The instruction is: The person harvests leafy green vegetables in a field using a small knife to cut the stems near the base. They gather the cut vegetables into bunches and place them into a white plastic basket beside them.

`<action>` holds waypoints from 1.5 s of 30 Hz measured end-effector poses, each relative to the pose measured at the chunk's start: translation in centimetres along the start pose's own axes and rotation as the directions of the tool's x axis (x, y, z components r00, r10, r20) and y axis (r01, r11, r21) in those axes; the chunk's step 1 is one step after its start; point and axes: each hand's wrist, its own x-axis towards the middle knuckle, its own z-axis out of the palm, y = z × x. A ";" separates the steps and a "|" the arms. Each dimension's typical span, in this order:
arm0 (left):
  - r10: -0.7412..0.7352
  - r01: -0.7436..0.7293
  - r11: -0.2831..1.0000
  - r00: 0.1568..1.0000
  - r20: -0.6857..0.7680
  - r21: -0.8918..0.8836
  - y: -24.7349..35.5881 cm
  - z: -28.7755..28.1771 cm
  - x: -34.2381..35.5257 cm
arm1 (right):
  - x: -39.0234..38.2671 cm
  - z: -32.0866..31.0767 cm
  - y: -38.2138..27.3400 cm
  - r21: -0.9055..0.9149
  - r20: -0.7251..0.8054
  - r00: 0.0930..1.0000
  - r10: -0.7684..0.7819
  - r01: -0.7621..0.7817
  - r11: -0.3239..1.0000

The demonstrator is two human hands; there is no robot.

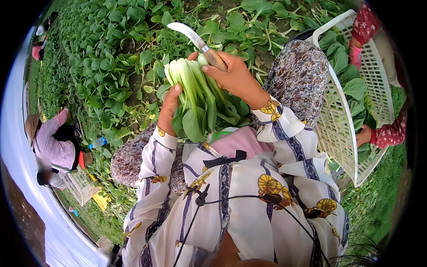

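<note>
A bunch of leafy greens [195, 98] with pale stems on top and dark leaves hanging down is held above my lap. My left hand [171, 107] is closed round its left side, the thumb over the stems. My right hand [229, 78] grips the wooden handle of a curved knife [189, 33], its thumb resting against the top of the bunch's stems. The metal blade points up and to the left, above the stems.
At my right a white plastic crate [331, 133] holds greens, with a co-worker's hands [362, 135] in red floral sleeves at it. Rows of leafy plants [102, 66] grow ahead. At left are other workers [58, 138], a crate [80, 189] and a bottle [98, 143].
</note>
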 end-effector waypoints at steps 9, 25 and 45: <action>0.065 -0.066 0.998 0.998 -0.024 -0.009 -1.2 3.6 -0.6 | -0.7 -0.3 0.4 0.321 0.054 0.984 0.169 -0.178 0.930; -0.153 0.136 0.974 0.985 -0.082 -0.181 -3.5 1.9 0.4 | -1.5 -0.5 0.6 0.376 -0.233 0.951 0.202 -0.104 0.921; -0.027 0.050 0.987 0.988 0.153 -0.153 -1.6 8.0 0.8 | -2.2 -3.0 -1.3 -0.006 -0.431 0.890 -0.148 0.162 0.987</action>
